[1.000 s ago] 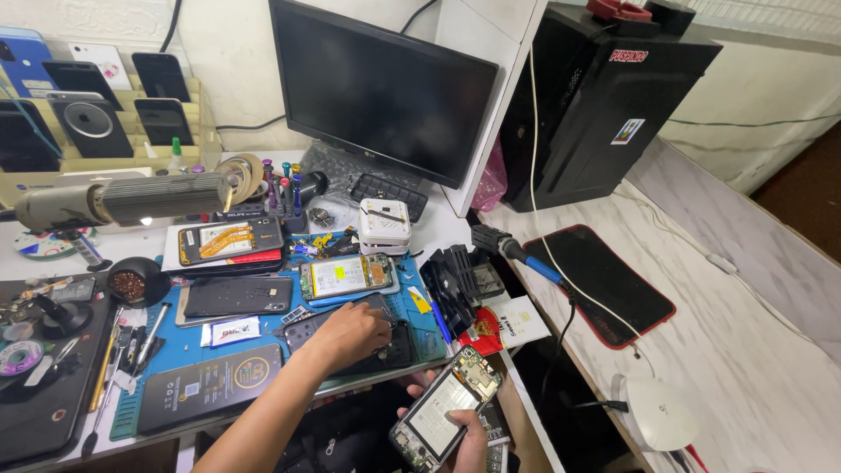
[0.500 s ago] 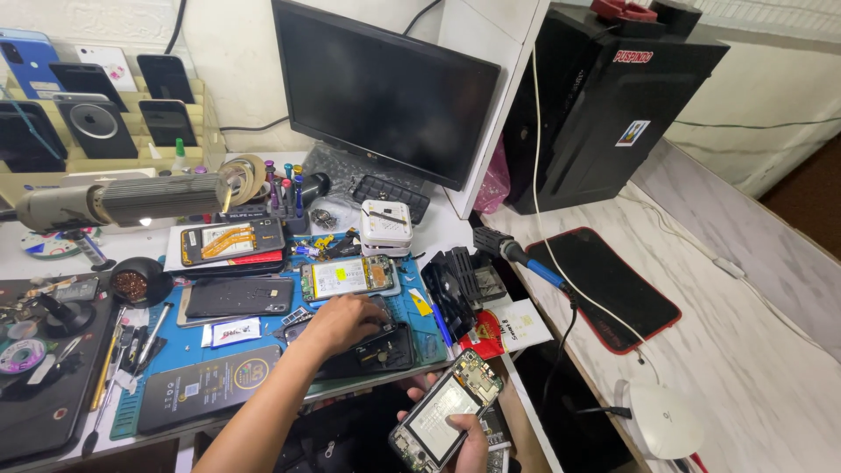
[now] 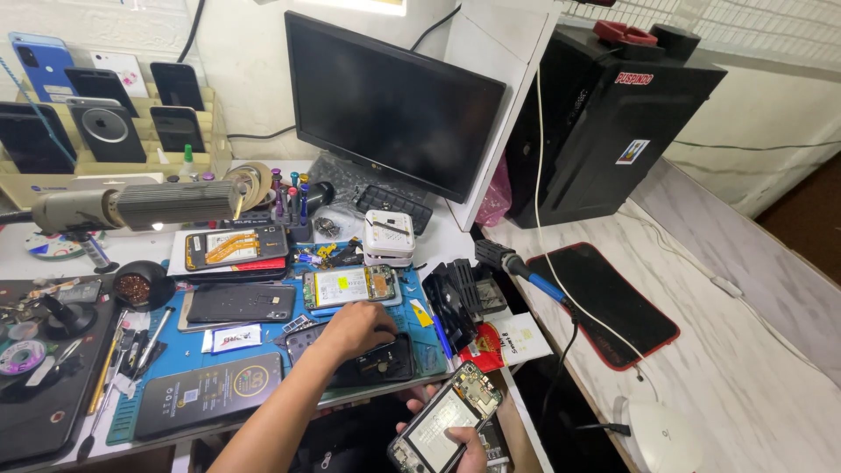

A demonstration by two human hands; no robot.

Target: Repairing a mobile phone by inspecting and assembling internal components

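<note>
My left hand (image 3: 355,324) reaches across the blue work mat (image 3: 175,346) and rests, fingers curled, on the top edge of a black phone housing (image 3: 385,361). What its fingertips pinch, if anything, is hidden. Below the bench edge, my right hand (image 3: 469,445) holds an opened phone (image 3: 442,419) from underneath, its circuit board and pale inner plate facing up. Just beyond my left hand lies another opened phone (image 3: 346,286) with its battery showing.
A black monitor (image 3: 394,101) and keyboard stand behind the mat, with a black computer tower (image 3: 604,123) to the right. A blue-handled soldering iron (image 3: 534,282) lies beside a red-edged black pad (image 3: 609,302). A wooden phone rack (image 3: 96,114) and a lamp (image 3: 140,206) stand at left.
My left hand stays on the black housing with small finger shifts. The phone in my right hand has lifted slightly toward the bench edge.
</note>
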